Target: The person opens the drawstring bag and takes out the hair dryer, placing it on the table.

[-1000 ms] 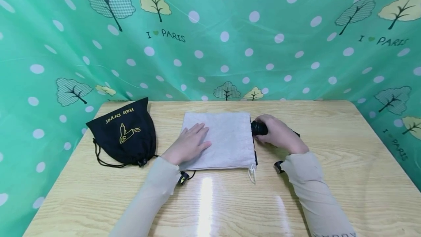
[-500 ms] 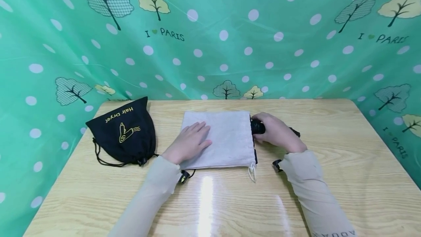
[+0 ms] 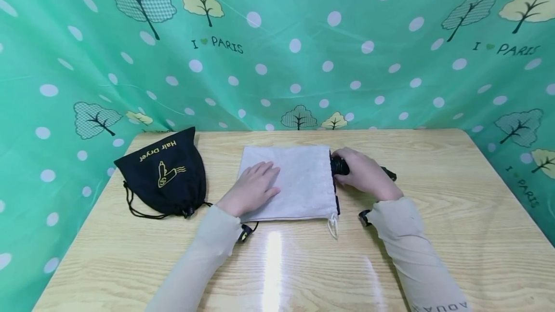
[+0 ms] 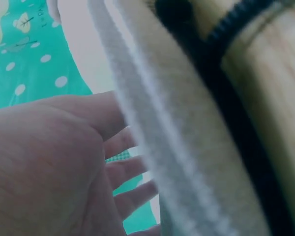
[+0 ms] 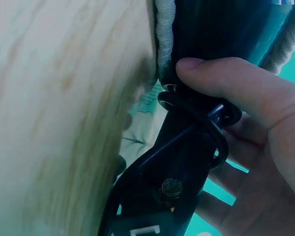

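Observation:
A pale grey drawstring bag (image 3: 303, 172) lies flat in the middle of the table, its opening facing right. My left hand (image 3: 253, 189) rests on the bag's left part, fingers stretched out. At the opening, my right hand (image 3: 367, 172) grips a black hair dryer (image 3: 340, 165). In the right wrist view, the dryer's wide body goes between the bag's ruched edges, and my thumb presses on it. The handle (image 5: 179, 167) points away from the bag, with a black cord (image 5: 219, 135) looped round it. The dryer's front end is hidden inside the bag.
A black drawstring pouch (image 3: 169, 172) with yellow "Hair Dryer" lettering lies at the back left of the table. A white drawstring (image 3: 333, 227) hangs from the bag's front right corner. Behind the wooden table (image 3: 455, 191) hangs a green dotted cloth (image 3: 295, 66).
My right hand has shifted very slightly left with the hair dryer, toward the bag. My left hand has slid a little to the right on the bag. The black pouch has stayed put.

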Demonstrator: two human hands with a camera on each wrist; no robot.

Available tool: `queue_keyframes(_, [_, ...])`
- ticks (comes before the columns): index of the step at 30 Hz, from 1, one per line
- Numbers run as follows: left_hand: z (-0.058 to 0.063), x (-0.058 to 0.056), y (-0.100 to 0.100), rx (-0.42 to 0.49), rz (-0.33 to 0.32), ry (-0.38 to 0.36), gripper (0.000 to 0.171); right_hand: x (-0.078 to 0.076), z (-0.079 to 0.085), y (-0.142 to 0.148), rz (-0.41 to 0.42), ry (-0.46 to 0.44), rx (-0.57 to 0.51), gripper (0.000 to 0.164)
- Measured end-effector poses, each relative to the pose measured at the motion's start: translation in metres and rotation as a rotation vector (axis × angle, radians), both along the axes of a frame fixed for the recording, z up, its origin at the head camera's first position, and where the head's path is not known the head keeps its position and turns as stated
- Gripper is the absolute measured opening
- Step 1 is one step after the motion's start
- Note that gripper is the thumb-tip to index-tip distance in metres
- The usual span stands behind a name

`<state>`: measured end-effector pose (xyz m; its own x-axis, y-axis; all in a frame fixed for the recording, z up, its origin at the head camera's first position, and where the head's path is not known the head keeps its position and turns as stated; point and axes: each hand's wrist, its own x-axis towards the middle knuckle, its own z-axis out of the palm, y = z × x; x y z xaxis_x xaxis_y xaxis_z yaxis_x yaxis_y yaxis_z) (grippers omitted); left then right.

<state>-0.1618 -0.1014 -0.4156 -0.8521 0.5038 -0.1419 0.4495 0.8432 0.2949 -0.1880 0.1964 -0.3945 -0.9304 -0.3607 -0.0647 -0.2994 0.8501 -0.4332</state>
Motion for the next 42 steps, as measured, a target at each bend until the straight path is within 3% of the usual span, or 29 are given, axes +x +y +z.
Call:
queue_keyframes(14, [-0.004,-0.001,-0.004,-0.021,0.012,-0.014,0.060,0.002,0.007,0.007,-0.015,-0.027,0.039,0.056])
queue_keyframes(29, [0.001,0.000,-0.005,0.005,0.014,-0.046,0.060,0.005,0.011,0.004,-0.045,-0.057,0.068,0.050])
queue_keyframes(36, [0.001,0.001,0.003,0.068,-0.006,-0.005,0.061,0.004,0.010,0.002,-0.033,-0.031,0.067,0.052])
queue_keyframes(42, [-0.002,0.005,0.011,0.075,0.018,-0.045,0.063,0.003,0.008,-0.001,-0.031,-0.011,0.073,0.053])
